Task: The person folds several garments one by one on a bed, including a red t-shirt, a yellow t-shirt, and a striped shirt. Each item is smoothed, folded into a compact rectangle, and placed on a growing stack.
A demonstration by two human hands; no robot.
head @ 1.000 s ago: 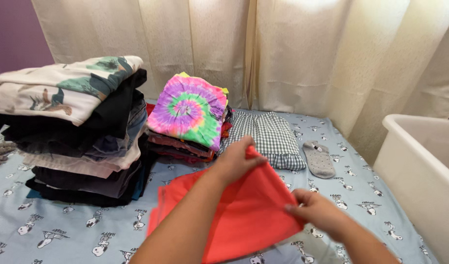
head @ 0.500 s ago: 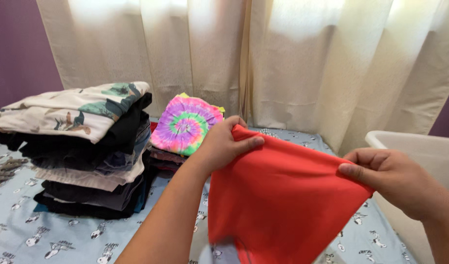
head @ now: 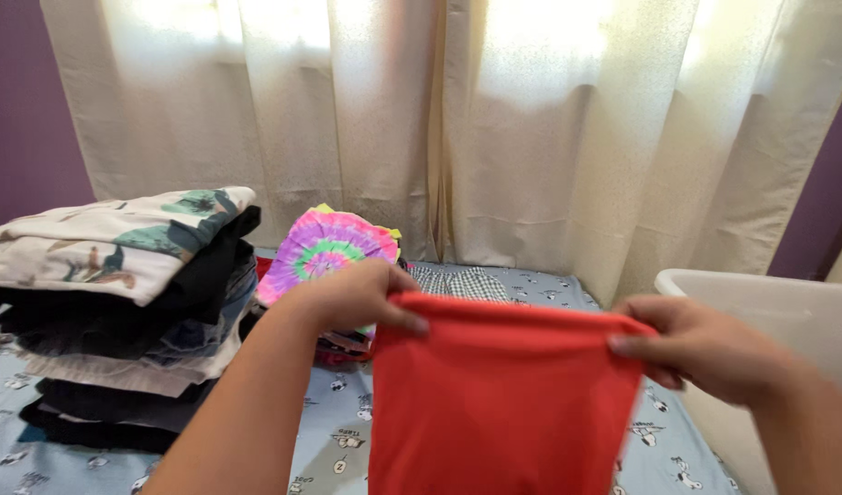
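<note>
Cream curtains (head: 531, 137) behind, cartoon-print blue bedsheet (head: 334, 440) below. Red cloth (head: 499, 403) held up taut above the bed at centre, left hand (head: 357, 295) pinching its top corner at ten o'clock, right hand (head: 705, 348) clamped on the corner at two o'clock. Tall folded stack (head: 118, 312) at nine o'clock, tie-dye shirt pile (head: 324, 252) at eleven, checked fabric (head: 462, 282) at twelve, white tub (head: 769, 312) at three.

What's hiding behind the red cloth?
Behind the red cloth, a bit of checked fabric and the cartoon bedsheet show. The cloth, held up by both hands, covers whatever else lies there.
</note>
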